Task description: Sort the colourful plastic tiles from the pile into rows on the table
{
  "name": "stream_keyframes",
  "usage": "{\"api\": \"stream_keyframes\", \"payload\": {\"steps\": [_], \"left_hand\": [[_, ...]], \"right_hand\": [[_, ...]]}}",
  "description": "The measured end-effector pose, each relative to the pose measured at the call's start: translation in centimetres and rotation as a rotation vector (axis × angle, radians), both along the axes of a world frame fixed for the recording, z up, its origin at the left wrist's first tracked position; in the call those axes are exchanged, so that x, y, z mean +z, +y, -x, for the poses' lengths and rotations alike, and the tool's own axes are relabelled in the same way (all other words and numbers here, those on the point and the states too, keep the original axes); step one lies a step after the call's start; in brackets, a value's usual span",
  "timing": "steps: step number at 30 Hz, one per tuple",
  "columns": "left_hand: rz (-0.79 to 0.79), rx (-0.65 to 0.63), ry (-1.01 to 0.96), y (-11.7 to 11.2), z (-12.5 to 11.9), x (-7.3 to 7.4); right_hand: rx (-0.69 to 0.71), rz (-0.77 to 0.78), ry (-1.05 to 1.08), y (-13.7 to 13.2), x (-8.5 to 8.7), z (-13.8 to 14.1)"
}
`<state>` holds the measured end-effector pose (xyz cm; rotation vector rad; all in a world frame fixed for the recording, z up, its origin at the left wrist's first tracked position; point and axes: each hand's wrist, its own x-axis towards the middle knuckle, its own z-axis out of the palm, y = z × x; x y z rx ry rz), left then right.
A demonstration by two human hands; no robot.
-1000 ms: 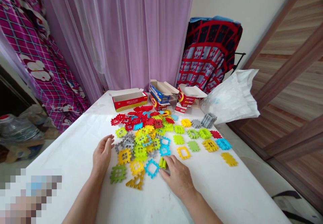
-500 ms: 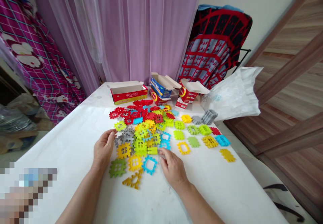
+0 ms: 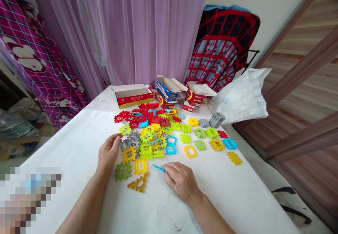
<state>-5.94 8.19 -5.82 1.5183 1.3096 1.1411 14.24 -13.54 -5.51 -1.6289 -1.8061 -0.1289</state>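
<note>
Lifted off the white-covered table [image 3: 79, 163] and turned edge-on, a sky-blue plastic waffle block [image 3: 159, 168] is now pinched in the closed right hand [image 3: 181, 181] — the open left hand [image 3: 108, 152] curves beside grey plastic waffle blocks [image 3: 129, 142] — while a red cardboard box's [image 3: 133, 99] print stays too small to read.

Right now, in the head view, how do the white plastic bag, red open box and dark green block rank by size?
White plastic bag, red open box, dark green block. Depth leaves bag versus box unsure.
</note>
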Motion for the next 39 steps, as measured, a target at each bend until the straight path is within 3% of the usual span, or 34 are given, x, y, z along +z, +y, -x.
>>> {"api": "stream_keyframes", "payload": {"steps": [5, 9, 16, 22, 27, 39], "left_hand": [[0.007, -0.006, 0.001, 0.0, -0.1, 0.0], [0.009, -0.001, 0.010, -0.1, -0.1, 0.3], [0.024, 0.023, 0.043, -0.3, -0.2, 0.6], [0.045, 0.031, 0.077, -0.4, -0.2, 0.9], [0.058, 0.038, 0.092, -0.4, -0.2, 1.1], [0.057, 0.035, 0.123, -0.2, 0.0, 0.9]], "right_hand": [[-0.397, 0.100, 0.358, -0.3, -1.2, -2.5], [-0.516, 0.217, 0.288, -0.3, -1.5, -3.5], [-0.554, 0.271, 0.089, -0.9, -0.4, -2.3], [-0.656, 0.384, 0.012, 1.0, 0.4, -0.3], [-0.638, 0.471, -0.001, 1.4, 0.8, -0.5], [-0.602, 0.366, 0.019, -0.2, 0.0, -1.2]]}}
